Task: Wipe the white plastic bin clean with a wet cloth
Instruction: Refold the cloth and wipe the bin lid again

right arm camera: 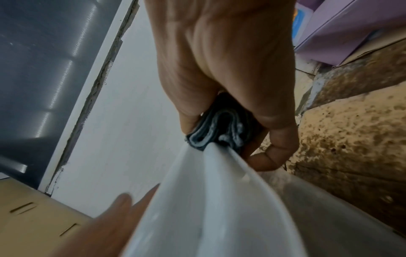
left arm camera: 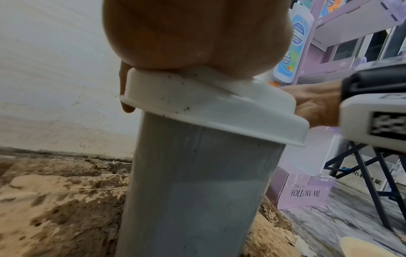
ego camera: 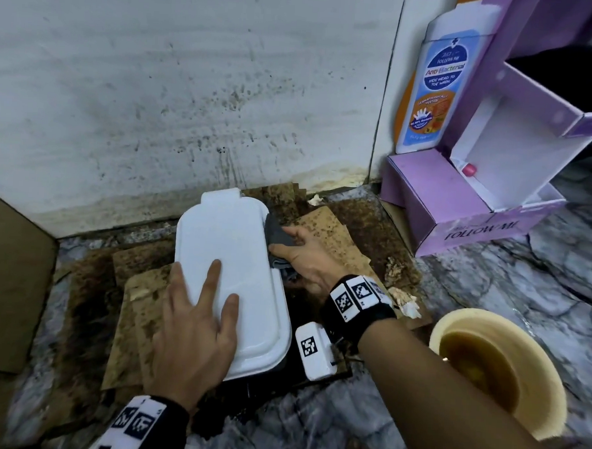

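**Cloth Met the Rim of a White Bin**

The white plastic bin (ego camera: 232,272) stood on stained cardboard (ego camera: 325,232) on the marble floor (ego camera: 510,287), close to a spattered wall (ego camera: 157,97). Your left hand (ego camera: 192,342) lay flat on its lid, fingers spread and straight. Your right hand (ego camera: 306,255) pinched a folded grey cloth (ego camera: 278,235) against the bin's right rim. A cream basin (ego camera: 496,368) of brown water sat near your right forearm, and a purple display stand (ego camera: 460,205) stood beyond.

"Anti-Bacterial" on bottle cutout (ego camera: 438,84), "FOLLOW ME" (inverted) on purple box (ego camera: 439,211)
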